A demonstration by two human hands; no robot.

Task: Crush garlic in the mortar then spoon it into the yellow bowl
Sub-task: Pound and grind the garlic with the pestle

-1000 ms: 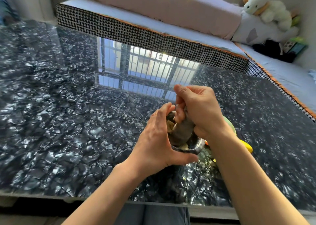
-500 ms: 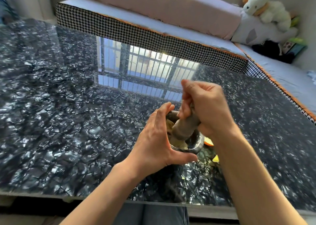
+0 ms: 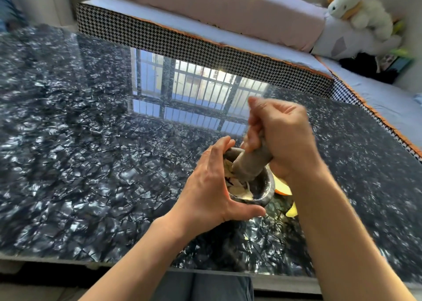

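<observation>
A dark stone mortar [image 3: 266,186] stands on the glossy black table [image 3: 91,152], near its front edge. My left hand [image 3: 205,188] wraps round the mortar's left side, thumb along the front. My right hand [image 3: 280,136] grips a grey stone pestle [image 3: 250,161] in a fist, its thick end down inside the mortar. Pale garlic pieces and skins [image 3: 239,188] lie in the mortar. Only a yellow sliver of the bowl [image 3: 283,186] shows to the right, behind my right forearm.
A bench with houndstooth edging [image 3: 205,47] runs along the far and right sides of the table. A plush toy [image 3: 358,10] sits on it at the back right. A window reflects in the tabletop.
My right hand has lifted and swung the pestle slightly up and right, its end still in the mortar. The left hand has kept its hold on the mortar.
</observation>
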